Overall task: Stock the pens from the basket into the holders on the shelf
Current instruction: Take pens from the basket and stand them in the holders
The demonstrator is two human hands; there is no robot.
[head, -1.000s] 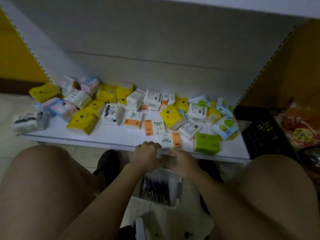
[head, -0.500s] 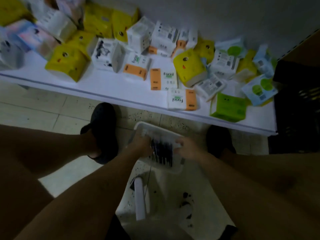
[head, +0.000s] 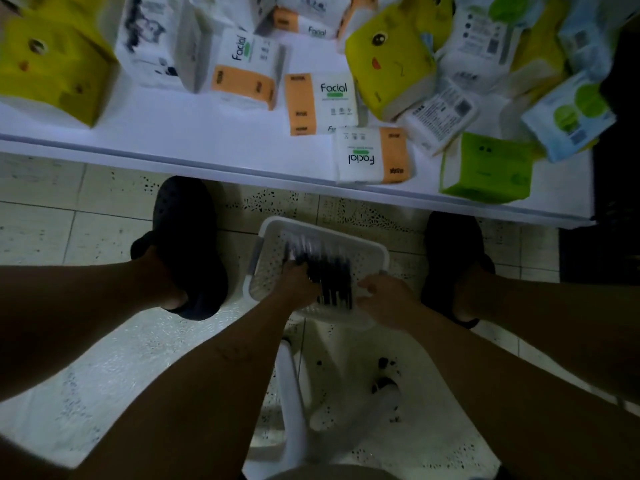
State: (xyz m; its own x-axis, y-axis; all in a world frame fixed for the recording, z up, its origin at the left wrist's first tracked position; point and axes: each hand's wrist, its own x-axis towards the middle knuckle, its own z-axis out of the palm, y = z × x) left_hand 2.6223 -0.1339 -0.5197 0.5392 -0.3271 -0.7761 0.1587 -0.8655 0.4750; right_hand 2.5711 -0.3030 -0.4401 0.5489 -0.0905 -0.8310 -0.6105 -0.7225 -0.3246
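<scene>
**White mesh basket under both hands; pens not yet out**

White perforated plastic forms the basket point(head: 269, 233), a shallow rectangular tray with rounded corners that sits on the floor directly under both hands. Its low position explains the posture: both forearms reach straight down between the knees.

The pens point(head: 334, 284) lie inside it as one loose bundle of slim dark barrels, roughly parallel, between the two hands. None has left the basket.

The left hand point(head: 297, 282) is down inside the basket with its fingers bent into the left flank of the bundle. The right hand point(head: 382, 299) is at the bundle's opposite flank, close to the basket's wall, fingers also bent. The hands are apart, the pens between them, as if to gather the bundle from both sides. Blur and dim light hide the fingertips, so whether either hand actually grips pens cannot be told.

Beyond the fingertips runs the shelf point(head: 194, 133), a smooth white board. It carries soft tissue packs point(head: 320, 102) in white, orange, yellow and green film, lying at odd angles. No pen holder shows on the visible stretch.

Outward of each hand stands a black shoe point(head: 188, 237) on speckled pale tile. Behind the wrists, towards the person, lies a white moulded plastic stool point(head: 294, 393).
</scene>
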